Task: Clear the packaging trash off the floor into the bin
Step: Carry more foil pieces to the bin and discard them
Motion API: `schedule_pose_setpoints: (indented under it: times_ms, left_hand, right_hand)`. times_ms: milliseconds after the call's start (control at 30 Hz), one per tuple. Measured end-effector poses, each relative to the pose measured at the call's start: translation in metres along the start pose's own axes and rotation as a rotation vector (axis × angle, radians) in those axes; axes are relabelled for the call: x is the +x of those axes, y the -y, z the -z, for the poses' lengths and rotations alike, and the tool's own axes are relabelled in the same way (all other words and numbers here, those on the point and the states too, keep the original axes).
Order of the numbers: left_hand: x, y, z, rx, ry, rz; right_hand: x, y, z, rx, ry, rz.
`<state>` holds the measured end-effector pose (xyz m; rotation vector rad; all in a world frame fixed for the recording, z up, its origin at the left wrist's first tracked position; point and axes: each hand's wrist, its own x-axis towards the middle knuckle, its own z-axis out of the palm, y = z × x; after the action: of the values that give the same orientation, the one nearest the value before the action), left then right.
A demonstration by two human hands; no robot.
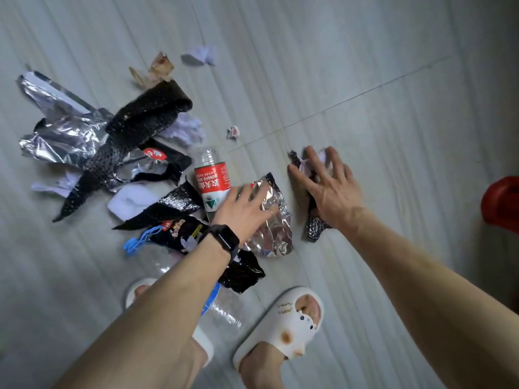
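Silver foil wrapper (pixel 276 234), crumpled at centre, runs 11 to 5 o'clock under the flat, spread fingers of the left hand (pixel 244 209). At 2 o'clock the right hand (pixel 328 186) splays over a black strip (pixel 314 230), gripping nothing. The bottle (pixel 211 181) neck points to 12. Bare floor (pixel 365 66) opens from 12 to 3.
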<state>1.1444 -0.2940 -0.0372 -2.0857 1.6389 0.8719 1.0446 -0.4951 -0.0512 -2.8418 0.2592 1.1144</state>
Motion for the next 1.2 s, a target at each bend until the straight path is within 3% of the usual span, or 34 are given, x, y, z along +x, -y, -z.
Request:
schedule_pose_setpoints:
  times_ms: [133,300,367,467,700,967,1100,1200]
  left_hand:
    - [0.006,0.009,0.005,0.014,-0.076,-0.046]
    - [0.011,0.002,0.014,0.023,-0.136,-0.045]
    - [0.007,-0.002,0.025,0.041,-0.063,-0.022]
    - [-0.011,-0.004,0.051,0.073,0.015,0.006]
    - [-0.101,-0.005,0.152,0.066,0.029,0.087]
    - [-0.256,-0.016,0.326,-0.069,-0.065,0.154]
    - [-0.329,-0.025,0.411,-0.064,-0.255,0.132]
    - [-0.385,-0.028,0.47,-0.058,-0.391,0.06]
  right_hand:
    - [-0.01,-0.004,-0.014,0.069,-0.027,0.02]
    - [-0.04,0.016,-0.044,0.16,-0.219,-0.054]
    - [-0.049,0.029,-0.042,0.242,-0.165,-0.116]
    - [-0.07,0.043,-0.033,0.392,0.047,-0.284]
    - [-0.187,0.051,0.048,0.569,-0.042,-0.385]
    - [-0.35,0.057,0.244,0.618,-0.455,-0.477]
    - [-0.434,0.065,0.328,0.463,-0.717,-0.47]
    - [-0.507,0.088,0.382,0.287,-0.918,-0.59]
